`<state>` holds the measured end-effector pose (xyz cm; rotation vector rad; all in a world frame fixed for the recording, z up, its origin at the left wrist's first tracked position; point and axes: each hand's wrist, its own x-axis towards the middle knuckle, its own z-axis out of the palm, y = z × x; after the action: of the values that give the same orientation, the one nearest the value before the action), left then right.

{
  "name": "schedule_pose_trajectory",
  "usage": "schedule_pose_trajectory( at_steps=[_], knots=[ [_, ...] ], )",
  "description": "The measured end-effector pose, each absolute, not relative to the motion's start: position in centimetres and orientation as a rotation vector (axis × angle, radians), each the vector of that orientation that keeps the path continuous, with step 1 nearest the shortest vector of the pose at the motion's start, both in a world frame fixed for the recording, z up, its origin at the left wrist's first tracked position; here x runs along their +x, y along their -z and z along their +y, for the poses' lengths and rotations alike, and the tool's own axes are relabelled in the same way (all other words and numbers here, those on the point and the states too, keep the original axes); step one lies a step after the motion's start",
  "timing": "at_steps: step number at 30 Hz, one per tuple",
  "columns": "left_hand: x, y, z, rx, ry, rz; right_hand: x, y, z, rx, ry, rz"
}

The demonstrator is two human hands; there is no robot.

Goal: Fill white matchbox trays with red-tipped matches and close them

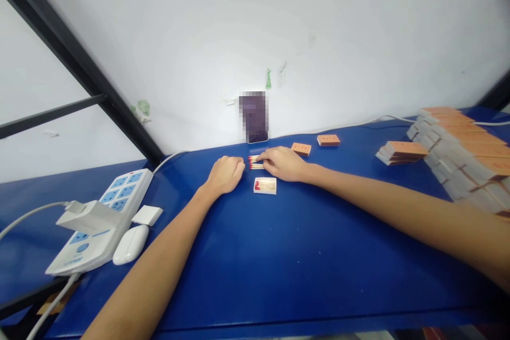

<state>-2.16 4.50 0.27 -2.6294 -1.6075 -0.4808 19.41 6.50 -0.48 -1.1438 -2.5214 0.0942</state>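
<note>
Several red-tipped matches (255, 166) lie side by side on the blue tabletop. From the right, my right hand (283, 163) rests its outstretched index finger on them, its other fingers partly curled. My left hand (226, 174) lies on the table just left of these matches, fingers curled in; whether anything is inside is hidden. Below the matches, nearer to me, sits a white open matchbox tray (272, 192) with more red-tipped matches in it. An orange matchbox (302, 149) lies just behind my right hand, with another matchbox (329, 140) farther right.
Stacked matchboxes (466, 143) fill the right end, with a smaller matchbox stack (402, 152) beside them. A phone-like object (255, 117) leans on the wall. At left are a power strip (123, 194), a white earbud case (131, 244) and a small white box (147, 215).
</note>
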Motion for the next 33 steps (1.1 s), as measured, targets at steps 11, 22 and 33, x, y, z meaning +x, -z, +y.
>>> schedule_pose_trajectory(
  at_steps=[11, 22, 33],
  knots=[
    [-2.05, -0.34, 4.51, -2.61, 0.389, -1.602, 19.43, 0.58, 6.64, -1.134, -0.087, -2.524],
    [-2.12, -0.39, 4.56, -2.629, 0.379, -1.615, 19.45, 0.82, 6.76, -1.088, -0.11, -2.501],
    [-2.05, -0.36, 4.58, -2.635, 0.391, -1.625, 19.3, 0.43, 6.4, -1.183, -0.079, -2.513]
  ],
)
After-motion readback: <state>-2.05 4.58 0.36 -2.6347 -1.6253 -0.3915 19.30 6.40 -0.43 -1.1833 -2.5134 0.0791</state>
